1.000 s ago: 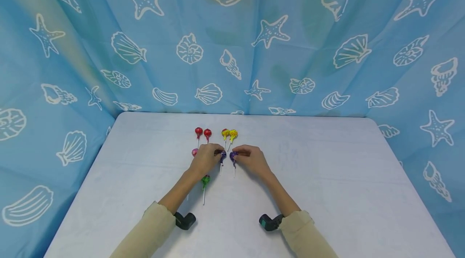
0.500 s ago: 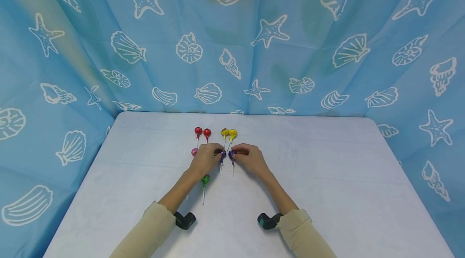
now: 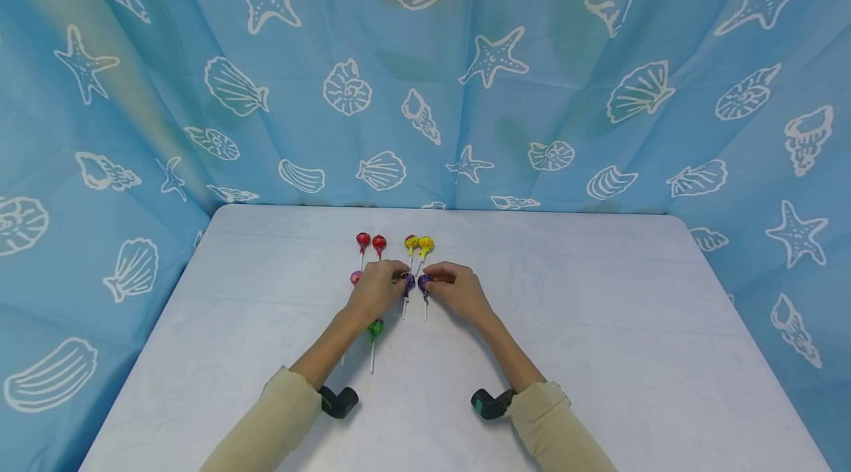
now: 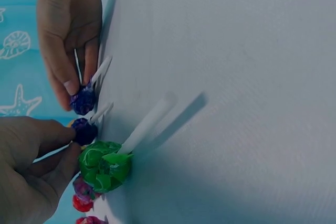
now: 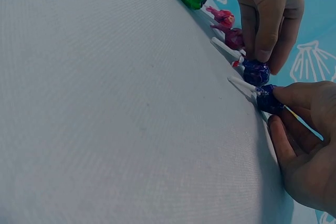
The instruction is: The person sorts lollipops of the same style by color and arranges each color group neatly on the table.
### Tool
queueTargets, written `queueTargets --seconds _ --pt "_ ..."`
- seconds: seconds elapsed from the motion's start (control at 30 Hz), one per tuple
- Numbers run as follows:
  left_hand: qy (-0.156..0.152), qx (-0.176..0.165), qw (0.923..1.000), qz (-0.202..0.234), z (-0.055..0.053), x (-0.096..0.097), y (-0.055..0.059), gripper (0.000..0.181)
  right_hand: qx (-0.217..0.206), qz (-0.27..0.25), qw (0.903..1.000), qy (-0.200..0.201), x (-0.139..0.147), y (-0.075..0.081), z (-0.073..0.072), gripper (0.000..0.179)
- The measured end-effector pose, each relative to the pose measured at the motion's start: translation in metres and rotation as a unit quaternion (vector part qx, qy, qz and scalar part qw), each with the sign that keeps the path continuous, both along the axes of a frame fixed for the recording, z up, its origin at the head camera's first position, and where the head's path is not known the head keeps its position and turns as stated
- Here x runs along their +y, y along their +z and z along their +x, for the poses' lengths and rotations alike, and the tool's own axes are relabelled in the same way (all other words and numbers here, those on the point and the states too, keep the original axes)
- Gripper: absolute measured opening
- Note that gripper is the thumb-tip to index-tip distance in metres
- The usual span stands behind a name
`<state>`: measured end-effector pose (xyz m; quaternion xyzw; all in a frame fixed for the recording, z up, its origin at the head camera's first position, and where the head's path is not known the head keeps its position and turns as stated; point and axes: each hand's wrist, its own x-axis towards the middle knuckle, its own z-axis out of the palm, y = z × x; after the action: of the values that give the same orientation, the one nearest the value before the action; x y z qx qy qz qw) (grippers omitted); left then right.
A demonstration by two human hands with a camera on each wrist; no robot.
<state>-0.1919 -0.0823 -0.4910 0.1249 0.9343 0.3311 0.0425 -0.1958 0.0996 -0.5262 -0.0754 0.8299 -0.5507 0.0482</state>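
Two purple-wrapped lollipops lie side by side mid-table, heads away from the person and white sticks toward them. My left hand pinches the head of the left purple lollipop between thumb and fingers. The right purple lollipop is pinched likewise by my right hand. In the right wrist view their heads are right beside each other. A green lollipop lies under the left forearm in the head view. Left of that hand a pink lollipop shows only its head.
Toward the back edge of the white table lie two red lollipops and, right of them, two yellow ones with crossing sticks. A blue shell-print curtain hangs behind and at both sides.
My right hand has shifted slightly left with its purple lollipop, narrowing the gap to the other one. The left hand has stayed nearly still.
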Motion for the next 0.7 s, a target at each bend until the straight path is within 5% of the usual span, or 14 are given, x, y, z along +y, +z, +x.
queueTargets --seconds 0.43,0.7 --pt "0.032 0.021 0.9990 0.023 0.003 -0.010 0.012 0.028 -0.006 0.007 0.9999 -0.006 0.003 -0.003 -0.002 0.023" --pt "0.026 0.073 0.9968 0.017 0.007 -0.029 0.018 0.024 -0.006 0.063 0.9978 -0.019 0.012 0.002 0.005 0.022"
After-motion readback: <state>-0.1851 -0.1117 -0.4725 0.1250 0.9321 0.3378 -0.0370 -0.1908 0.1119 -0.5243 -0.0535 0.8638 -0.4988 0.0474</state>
